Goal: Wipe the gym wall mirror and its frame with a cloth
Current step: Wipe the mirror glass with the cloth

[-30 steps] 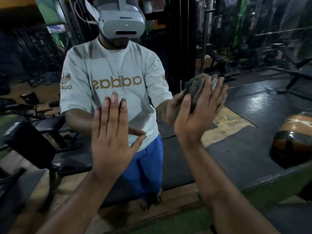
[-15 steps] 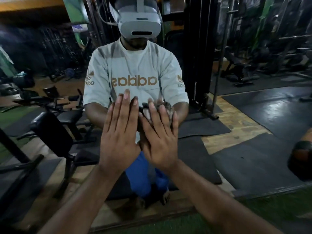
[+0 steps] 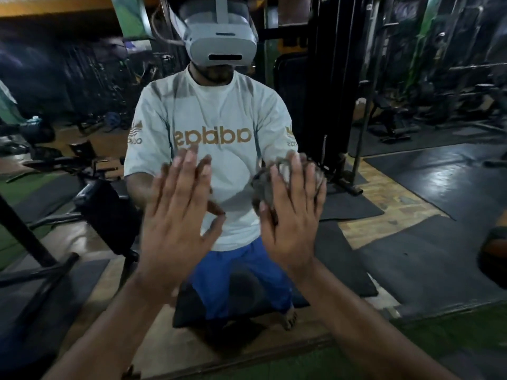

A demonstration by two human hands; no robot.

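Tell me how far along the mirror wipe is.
Mid-wipe. The right hand presses the grey cloth flat on the mirror; the left hand braces on the glass. Which areas are already clean can't be judged. The bottom frame isn't being wiped yet.

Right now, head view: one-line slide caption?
Right hand presses a grey cloth flat against the wall mirror; left hand braces open-palmed beside it.

Mirror [image 3: 411, 187] glass glossy, smooth, reflective. Cloth [image 3: 263, 185] at 1 o'clock of centre: grey, crumpled, rough matt fabric. Reflected headset [image 3: 222, 42] at 12: smooth matt white plastic. Floor mats [image 3: 452, 174] at 3: black rubber, slight sheen. Turf strip [image 3: 411, 352] at 5: green, fuzzy.
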